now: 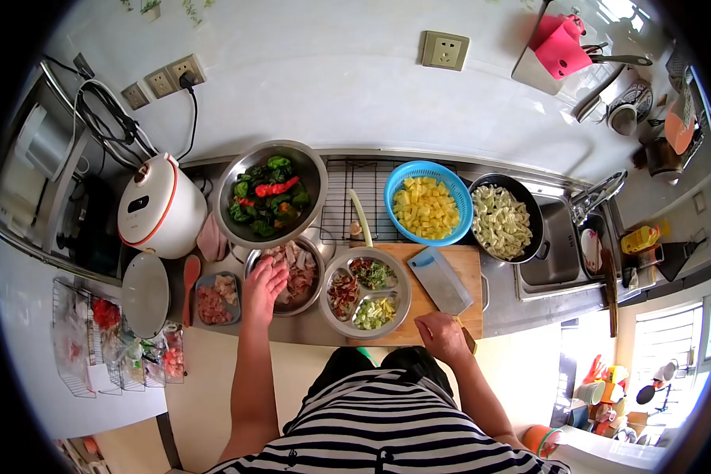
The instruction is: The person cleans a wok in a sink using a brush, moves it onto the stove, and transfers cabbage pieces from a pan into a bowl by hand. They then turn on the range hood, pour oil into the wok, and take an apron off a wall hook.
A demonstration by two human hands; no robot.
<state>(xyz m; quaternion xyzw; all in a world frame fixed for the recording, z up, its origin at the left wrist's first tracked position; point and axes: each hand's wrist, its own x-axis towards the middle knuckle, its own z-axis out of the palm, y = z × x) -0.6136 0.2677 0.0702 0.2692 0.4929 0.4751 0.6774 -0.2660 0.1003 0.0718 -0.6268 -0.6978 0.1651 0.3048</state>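
Note:
My left hand (265, 286) is over the left side of a steel bowl (321, 276) of cut raw meat (301, 272), its fingers extended and nothing seen in them. My right hand (442, 336) is curled at the front edge of the wooden cutting board (411, 326), beside the brown handle (468, 340) of a cleaver; what its fingers hold, if anything, is hidden. The cleaver's wide blade (442, 283) lies flat on the board. A divided steel plate (403, 288) with chopped greens, dried chillies and garlic sits left of the blade.
Behind are a bowl (317, 170) of green and red peppers, a blue basket (390, 207) of yellow cubes and a black pan (539, 229) of pale pieces. A rice cooker (162, 207) and white plate (145, 295) stand left; the sink (547, 246) is right.

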